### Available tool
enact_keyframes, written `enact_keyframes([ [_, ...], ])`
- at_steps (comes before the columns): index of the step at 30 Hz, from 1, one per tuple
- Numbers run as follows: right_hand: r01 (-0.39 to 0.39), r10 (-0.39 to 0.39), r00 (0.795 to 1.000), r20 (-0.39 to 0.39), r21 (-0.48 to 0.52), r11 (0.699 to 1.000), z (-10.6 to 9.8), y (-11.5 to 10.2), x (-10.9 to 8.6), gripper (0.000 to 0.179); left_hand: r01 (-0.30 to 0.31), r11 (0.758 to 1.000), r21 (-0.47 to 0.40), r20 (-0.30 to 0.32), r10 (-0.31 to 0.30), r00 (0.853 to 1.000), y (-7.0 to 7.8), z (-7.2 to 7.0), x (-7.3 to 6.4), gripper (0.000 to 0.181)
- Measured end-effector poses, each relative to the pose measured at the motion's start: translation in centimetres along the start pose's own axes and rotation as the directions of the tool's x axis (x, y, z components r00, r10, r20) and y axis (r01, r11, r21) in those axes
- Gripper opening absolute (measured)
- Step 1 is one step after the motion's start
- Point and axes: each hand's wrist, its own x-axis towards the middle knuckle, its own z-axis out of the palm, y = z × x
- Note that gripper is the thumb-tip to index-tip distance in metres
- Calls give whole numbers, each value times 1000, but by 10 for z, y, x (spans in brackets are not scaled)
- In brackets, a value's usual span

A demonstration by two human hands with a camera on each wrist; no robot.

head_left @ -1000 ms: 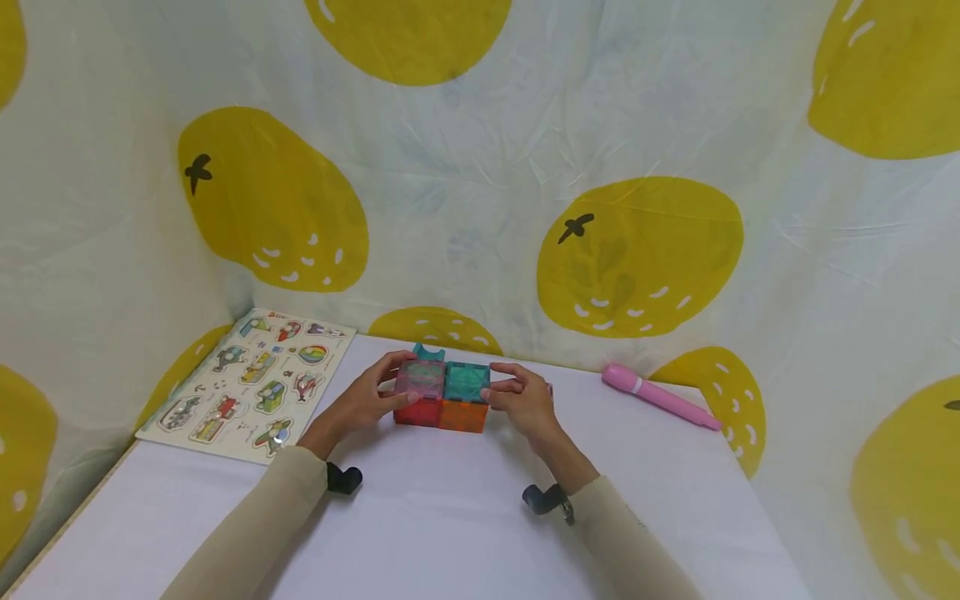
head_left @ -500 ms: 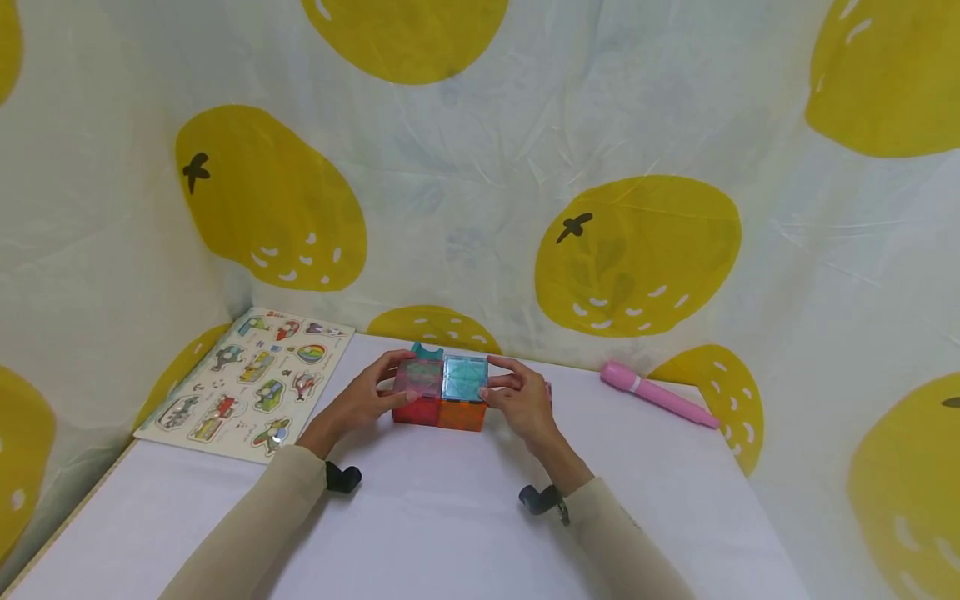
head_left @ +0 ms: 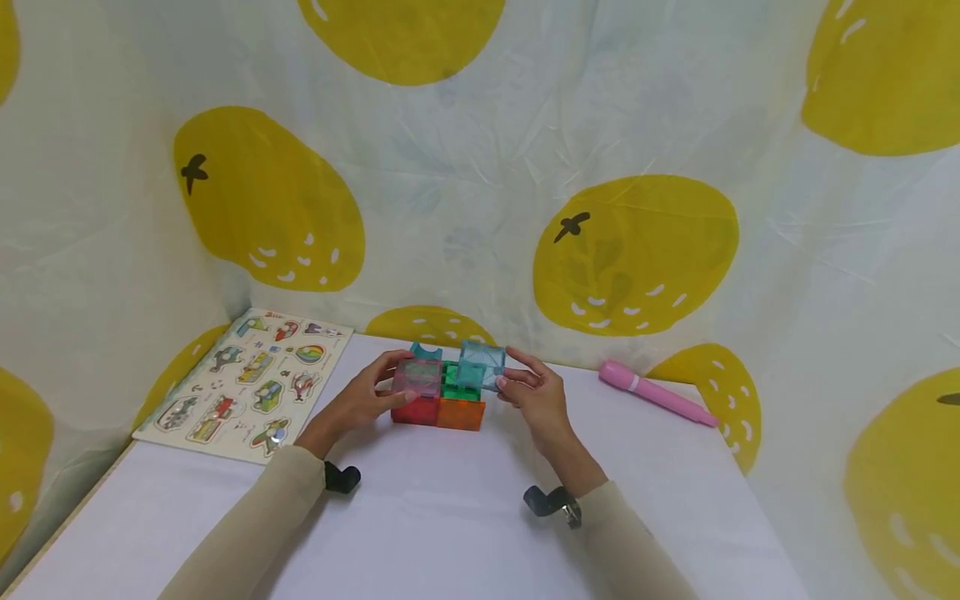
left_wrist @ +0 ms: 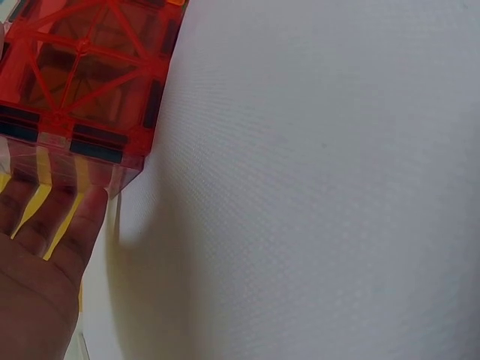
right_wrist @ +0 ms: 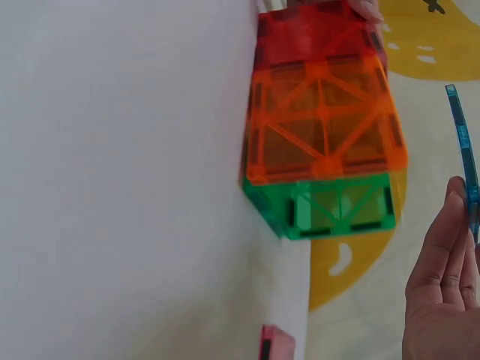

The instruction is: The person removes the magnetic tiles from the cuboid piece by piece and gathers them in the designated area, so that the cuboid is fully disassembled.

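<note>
A joined block of see-through magnetic tiles stands on the white table, with a red tile (head_left: 415,412) and an orange tile (head_left: 461,415) in front. My left hand (head_left: 362,402) grips the left box by its pink top tile (head_left: 422,377); in the left wrist view its fingers (left_wrist: 84,232) touch the box's side. My right hand (head_left: 542,404) pinches a light-blue square tile (head_left: 483,360), tilted above the right box. That box's top is uncovered, showing green tiles (head_left: 452,379). In the right wrist view the blue tile (right_wrist: 464,146) appears edge-on, apart from the orange tile (right_wrist: 326,120).
Behind the left box shows a teal notched piece (head_left: 427,352). A picture puzzle board (head_left: 251,387) lies at the left and a thick pink pen (head_left: 660,395) at the right. A small pink piece (right_wrist: 278,345) sits near the boxes. A lemon-print curtain (head_left: 465,208) hangs behind the table.
The blue tile lay over the right box earlier; my right hand has lifted it up and to the right, tilting it. My left hand stays on the left box.
</note>
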Motion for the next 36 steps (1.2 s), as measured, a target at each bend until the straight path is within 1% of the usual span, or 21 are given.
enact_keyframes([
  [4,-11,10,1000,-22,-8,1000,-19,-6,-1,54,9,1000,-1,3,-9,1000,0,0,1,77],
  [8,5,-3,998,-57,20,1000,-44,-9,-1,56,11,1000,0,2,-11,1000,-1,0,1,76],
  [12,7,-8,995,-100,-10,1000,-71,-11,-3,57,9,1000,-1,2,-9,1000,-3,0,2,76],
  [18,-46,31,986,-162,-94,995,-109,-13,-9,57,12,1000,-3,0,-12,1000,-4,0,1,77],
  [22,-86,61,981,-186,-130,988,-131,-12,-12,59,1,1000,-11,1,-1,1000,-3,1,1,76],
  [26,-113,76,978,-194,-185,976,-148,-8,-12,61,-29,999,-33,9,30,1000,-4,0,1,75],
  [30,-156,106,973,-204,-252,955,-161,-2,-7,60,-49,998,-41,13,49,999,-5,0,0,75],
  [36,-224,165,964,-211,-297,928,-171,5,0,60,-43,998,-35,13,44,999,-5,0,2,74],
])
